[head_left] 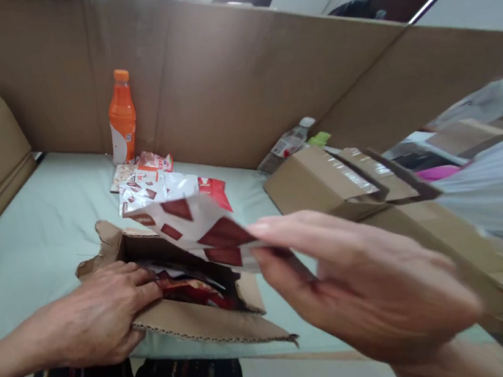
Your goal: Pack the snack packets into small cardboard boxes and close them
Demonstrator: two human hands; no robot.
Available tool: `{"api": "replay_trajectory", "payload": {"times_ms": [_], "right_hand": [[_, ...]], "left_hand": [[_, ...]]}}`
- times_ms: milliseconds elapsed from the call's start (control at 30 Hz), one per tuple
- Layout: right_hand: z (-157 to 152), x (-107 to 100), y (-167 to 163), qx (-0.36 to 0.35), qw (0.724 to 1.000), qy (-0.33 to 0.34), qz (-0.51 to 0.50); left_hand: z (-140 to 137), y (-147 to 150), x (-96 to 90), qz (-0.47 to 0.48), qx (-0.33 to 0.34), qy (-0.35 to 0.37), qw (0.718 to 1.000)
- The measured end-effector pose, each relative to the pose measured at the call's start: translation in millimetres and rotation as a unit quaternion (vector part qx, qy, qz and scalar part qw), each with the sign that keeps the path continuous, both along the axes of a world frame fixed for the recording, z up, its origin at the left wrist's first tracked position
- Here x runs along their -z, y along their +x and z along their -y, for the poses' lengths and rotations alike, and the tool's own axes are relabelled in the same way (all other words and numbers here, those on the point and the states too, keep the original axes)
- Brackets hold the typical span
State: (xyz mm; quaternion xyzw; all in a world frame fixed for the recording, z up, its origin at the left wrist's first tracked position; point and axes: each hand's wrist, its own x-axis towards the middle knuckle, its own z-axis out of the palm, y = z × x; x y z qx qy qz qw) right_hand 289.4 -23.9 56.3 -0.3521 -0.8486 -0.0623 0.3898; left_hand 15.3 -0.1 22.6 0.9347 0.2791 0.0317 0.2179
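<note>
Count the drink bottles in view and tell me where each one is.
2. An orange bottle stands upright against the cardboard wall at the back; a clear bottle lies behind the closed cardboard box. Others may be hidden.

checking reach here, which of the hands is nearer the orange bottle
Left. The left hand rests on the open cardboard box, below the orange bottle; the right hand holds a snack packet farther right.

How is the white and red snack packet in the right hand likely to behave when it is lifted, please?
The snack packet, pinched at one edge by the right hand, stays fairly flat, so it seems light. Its glossy film probably flexes easily and may slip.
</note>
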Motion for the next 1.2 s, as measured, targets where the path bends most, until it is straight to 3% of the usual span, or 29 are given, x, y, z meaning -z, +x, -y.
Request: {"api": "replay_trajectory", "payload": {"times_ms": [67,200,333,400,500,567,700,867,933,1033,1133,1200], "right_hand": [[-5,4,-1,-0.038,0.998,0.014,0.056],[-15,19,-6,-0.091,0.984,-0.018,0.153],[-20,33,-15,-0.045,0.972,-0.100,0.206],[-24,37,-22,-0.004,0.944,-0.194,0.268],[-33,41,-30,0.032,0.878,-0.312,0.362],[-38,43,-33,0.023,0.864,-0.337,0.373],[-54,48,-37,-0.009,0.867,-0.361,0.342],[-86,51,-56,-0.045,0.792,-0.452,0.408],[-92,52,-59,-0.041,0.780,-0.464,0.418],[-83,49,-52,-0.051,0.799,-0.457,0.387],[-59,41,-29,-0.064,0.885,-0.378,0.266],[-42,33,-9,-0.050,0.944,-0.283,0.165]], "left_hand": [[0,1,-0.9,0.009,-0.005,-0.012,1.000],[0,2,-1.2,0.016,-0.017,-0.044,0.999],[0,1,0.3,0.014,-0.006,-0.041,0.999],[0,1,1.0,0.009,-0.008,-0.038,0.999],[0,1,2.8,0.019,-0.015,-0.021,0.999],[0,1,4.1,0.032,-0.014,-0.013,0.999],[0,1,4.2,0.017,-0.016,-0.027,0.999],[-1,0,5.0,0.001,-0.014,-0.028,1.000],[0,-1,7.0,-0.002,-0.019,-0.015,1.000],[8,-6,7.4,0.025,-0.016,0.031,0.999],[19,-22,6.2,0.097,-0.009,0.124,0.988],[25,-39,10.8,0.157,-0.061,0.173,0.970]]}}
